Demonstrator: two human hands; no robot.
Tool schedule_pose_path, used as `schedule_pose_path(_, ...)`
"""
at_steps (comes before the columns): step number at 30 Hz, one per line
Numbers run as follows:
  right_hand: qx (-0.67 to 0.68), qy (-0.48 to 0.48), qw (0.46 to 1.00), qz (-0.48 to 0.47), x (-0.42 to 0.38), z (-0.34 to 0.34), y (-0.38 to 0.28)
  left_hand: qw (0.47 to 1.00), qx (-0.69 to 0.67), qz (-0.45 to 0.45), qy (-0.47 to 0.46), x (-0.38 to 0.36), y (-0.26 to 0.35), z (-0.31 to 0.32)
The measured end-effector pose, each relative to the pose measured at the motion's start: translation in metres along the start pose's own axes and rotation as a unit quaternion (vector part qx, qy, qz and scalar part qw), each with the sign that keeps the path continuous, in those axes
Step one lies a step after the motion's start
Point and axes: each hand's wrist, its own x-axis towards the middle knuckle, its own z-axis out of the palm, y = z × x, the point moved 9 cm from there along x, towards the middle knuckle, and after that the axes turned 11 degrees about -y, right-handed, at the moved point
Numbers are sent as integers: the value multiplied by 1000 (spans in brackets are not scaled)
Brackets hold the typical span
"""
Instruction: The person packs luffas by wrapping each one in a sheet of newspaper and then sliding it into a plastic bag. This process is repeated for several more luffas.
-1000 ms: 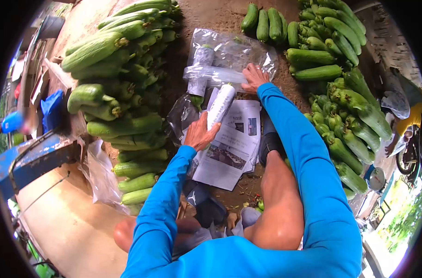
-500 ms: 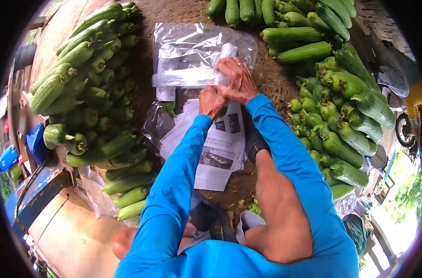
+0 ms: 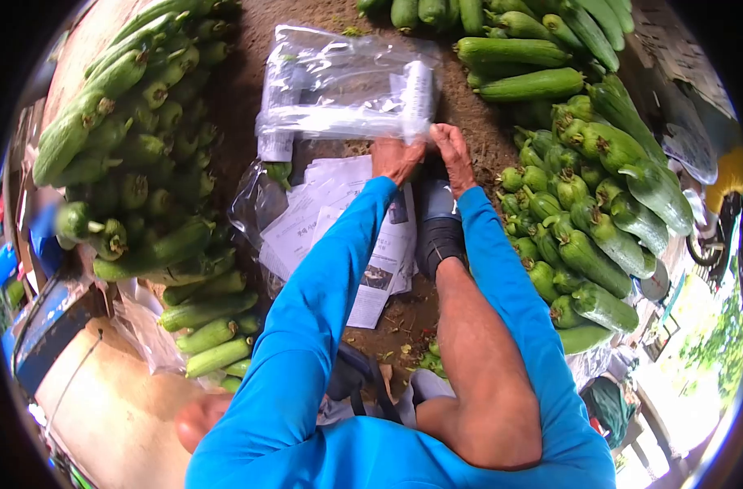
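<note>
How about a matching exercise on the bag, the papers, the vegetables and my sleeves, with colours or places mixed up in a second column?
Column one:
1. Bag
2. Papers
3. Vegetables
4. Sleeves

Column two:
A. Plain bright blue
B. Green, piled up to the left and to the right
C. See-through, with wrapped pieces inside
D. White with dark print, overlapping on the ground

Right pairs: 1-C, 2-D, 3-B, 4-A.
</note>
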Motion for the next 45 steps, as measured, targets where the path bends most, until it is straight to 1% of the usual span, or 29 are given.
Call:
schedule_pose_path(2,97,49,994,17,-7,1,4,995,-20,34,-93,0,-5,17)
schedule_pose_path(3,-134,49,985,-98,6,-14,4,994,13,-22,-107,2,-16,27)
schedule_pose_path(4,-343,28,902,-260,5,-10,-2,986,87,-70,-121,-1,-13,25)
schedule_pose_path(5,-284,38,940,-184,16,-19,10,967,229,22,-112,0,-8,34)
schedule_pose_path(6,-194,65,966,-160,20,-20,20,971,208,-81,-84,4,-27,39)
schedule_pose_path(7,-178,37,975,-127,21,-13,10,942,284,-115,-141,1,-21,39)
schedule_pose_path(8,-329,26,935,-128,12,1,-9,912,348,-120,-181,-3,-17,41)
schedule_pose_path(12,-419,-11,897,-142,8,19,-6,956,276,-37,-88,-32,-9,22)
schedule_pose_path(14,-447,-28,882,-149,5,30,-12,949,282,98,-106,-75,8,9)
schedule_pose_path(16,-506,1,850,-145,2,33,-15,907,279,253,-190,-153,47,-39)
schedule_pose_path(17,-522,-6,840,-147,6,31,-10,867,299,274,-289,-194,53,-62)
schedule_pose_path(19,-552,-22,822,-138,10,33,-15,843,255,191,-435,-266,29,-122)
schedule_pose_path(20,-580,-32,804,-126,10,34,-20,825,271,83,-489,-297,20,-169)
schedule_pose_path(21,-597,-25,790,-140,0,47,-44,854,288,33,-431,-323,14,-220)
schedule_pose_path(22,-603,-21,785,-140,-8,59,-68,778,371,-119,-493,-337,6,-260)
schedule_pose_path(24,-649,-139,699,-266,-37,115,-108,826,458,-30,-328,-363,-11,-357)
schedule_pose_path(25,-655,-135,695,-264,-46,127,-123,761,518,-214,-327,-370,-31,-400)
schedule_pose_path(26,-650,-248,669,-260,-57,154,-122,765,590,-117,-232,-379,-29,-437)
schedule_pose_path(27,-637,-360,634,-250,-71,175,-114,773,596,-139,-166,-391,-37,-466)
schedule_pose_path(28,-641,-360,632,-247,-74,185,-113,758,611,-176,-141,-401,-43,-485)
schedule_pose_path(30,-651,-519,517,-197,-100,209,-72,764,597,-178,-166,-426,-55,-485)
schedule_pose_path(32,-695,-458,521,-191,-121,229,-44,816,554,50,-159,-456,-36,-447)
schedule_pose_path(33,-712,-434,532,-147,-133,242,-32,803,567,55,-175,-469,-45,-429)
schedule_pose_path(35,-728,-359,577,-90,-167,268,-15,785,546,-112,-271,-483,-61,-402)
schedule_pose_path(36,-728,-304,610,-79,-180,276,-8,797,558,-85,-216,-494,-65,-398)
schedule_pose_path(38,-620,-242,743,-73,-210,281,15,812,561,-72,-142,-501,-65,-395)
schedule_pose_path(40,-588,-172,789,-58,-246,281,30,808,563,-104,-140,-502,-72,-393)
schedule_pose_path(43,-591,-189,783,30,-286,280,61,827,530,-111,-150,-498,-71,-392)
schedule_pose_path(45,-592,-182,785,12,-296,274,74,843,498,-118,-165,-487,-73,-401)
